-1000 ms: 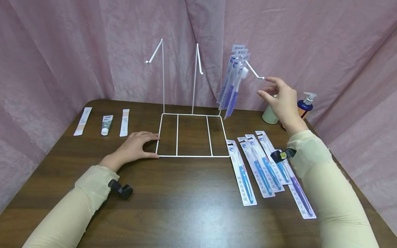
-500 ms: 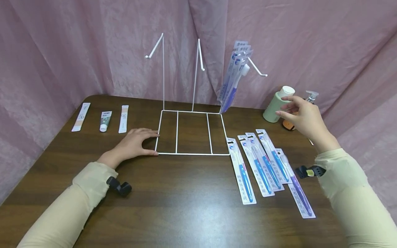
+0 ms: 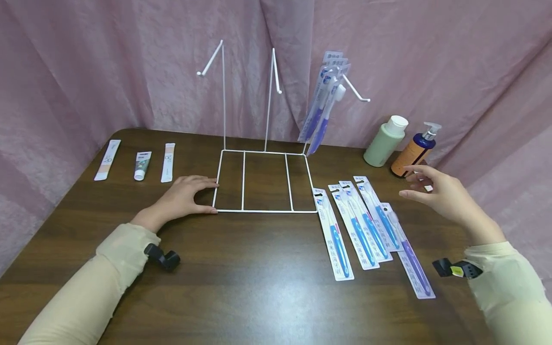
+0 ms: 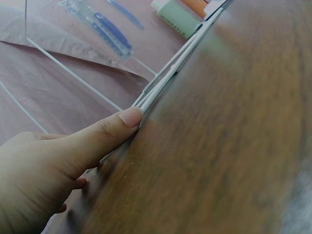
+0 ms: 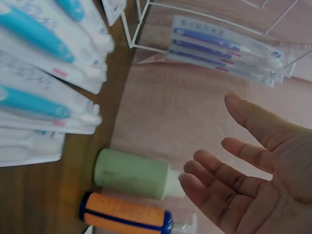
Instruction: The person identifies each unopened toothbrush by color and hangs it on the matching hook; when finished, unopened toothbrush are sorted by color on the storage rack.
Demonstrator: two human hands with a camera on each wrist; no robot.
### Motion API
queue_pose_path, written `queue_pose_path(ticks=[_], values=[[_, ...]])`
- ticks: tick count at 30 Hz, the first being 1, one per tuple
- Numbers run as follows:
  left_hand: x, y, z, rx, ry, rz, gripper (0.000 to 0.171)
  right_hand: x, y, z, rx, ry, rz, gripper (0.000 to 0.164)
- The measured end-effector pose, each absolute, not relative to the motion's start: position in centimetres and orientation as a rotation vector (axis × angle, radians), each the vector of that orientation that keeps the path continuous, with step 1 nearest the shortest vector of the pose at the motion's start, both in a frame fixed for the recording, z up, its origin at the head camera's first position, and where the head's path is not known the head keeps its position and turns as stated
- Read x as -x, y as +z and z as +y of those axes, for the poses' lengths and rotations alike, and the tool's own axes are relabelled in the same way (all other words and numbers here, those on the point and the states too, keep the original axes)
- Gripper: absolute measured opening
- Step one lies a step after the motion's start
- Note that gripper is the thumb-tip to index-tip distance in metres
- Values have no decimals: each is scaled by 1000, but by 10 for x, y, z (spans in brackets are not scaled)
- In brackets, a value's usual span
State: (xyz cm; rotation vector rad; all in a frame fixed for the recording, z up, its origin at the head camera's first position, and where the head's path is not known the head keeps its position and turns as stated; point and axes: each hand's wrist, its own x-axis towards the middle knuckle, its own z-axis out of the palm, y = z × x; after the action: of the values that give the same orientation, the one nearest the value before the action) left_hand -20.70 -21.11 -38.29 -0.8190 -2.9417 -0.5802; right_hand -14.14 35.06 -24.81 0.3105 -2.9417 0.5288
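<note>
A white wire display rack (image 3: 267,211) stands on the table, with three upright hooks. My left hand (image 3: 182,196) rests at its left side, thumb at the front corner and fingers against the side bar. In the left wrist view the thumb (image 4: 105,135) presses on the wire. Several packaged purple toothbrushes (image 3: 321,105) hang from the right hook. Holding nothing, my right hand (image 3: 446,196) hovers above the table's right side with its fingers loosely bent. Left of it lie several packaged toothbrushes, including a blue one (image 3: 334,235) by the rack's corner and a purple one (image 3: 411,261).
A green bottle (image 3: 385,142) with a white cap and an orange pump bottle (image 3: 411,154) stand at the back right. At the back left lie a small toothpaste tube (image 3: 142,166) and two slim packets, one at the far left (image 3: 107,160). A pink curtain (image 3: 172,62) hangs behind.
My right hand has moved away from the right hook, down and to the right, uncovering the two bottles. The left hand stays at the rack. The view has shifted slightly.
</note>
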Motion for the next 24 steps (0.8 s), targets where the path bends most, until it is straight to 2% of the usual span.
queue_pose_path(ticks=[13, 24], values=[[208, -382, -211, 813, -568, -2947, 79, 120, -295, 381, -465, 524, -3136, 63], [208, -383, -210, 799, -582, -2928, 77, 111, -322, 382, -450, 523, -3253, 70]])
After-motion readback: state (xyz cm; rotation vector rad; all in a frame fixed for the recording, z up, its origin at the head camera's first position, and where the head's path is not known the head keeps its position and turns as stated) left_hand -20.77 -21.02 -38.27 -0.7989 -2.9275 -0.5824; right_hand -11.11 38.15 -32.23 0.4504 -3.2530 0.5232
